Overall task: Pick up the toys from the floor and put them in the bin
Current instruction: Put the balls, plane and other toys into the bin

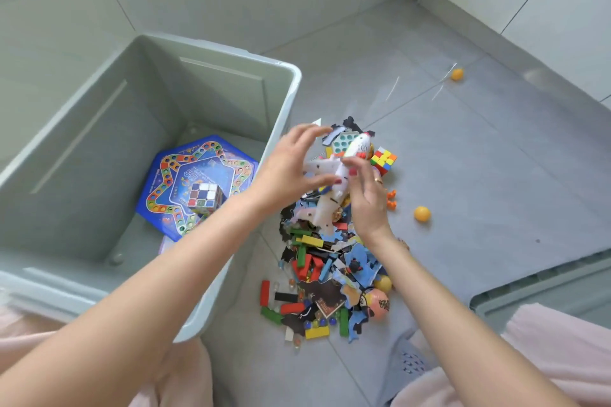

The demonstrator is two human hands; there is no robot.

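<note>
A white toy airplane (pixel 334 195) with a red-marked nose hangs above the toy pile (pixel 325 277). My right hand (pixel 365 198) grips its body from the right side. My left hand (pixel 291 168) is beside the plane's left wing with fingers spread and relaxed, touching or nearly touching it. The grey-green bin (pixel 291 76) stands to the left; a blue hexagonal game board (pixel 165 182) and a cube puzzle (pixel 205 196) lie inside it. The pile holds coloured wooden blocks, puzzle pieces, marbles and a pink ball (pixel 380 304).
A colourful cube puzzle (pixel 383 159) lies right of the plane's nose. Two orange balls lie on the grey tiles, one near (pixel 422 213) and one farther back (pixel 457 74). A bin lid (pixel 542 287) lies at the right. My pink-clad knees are at the bottom corners.
</note>
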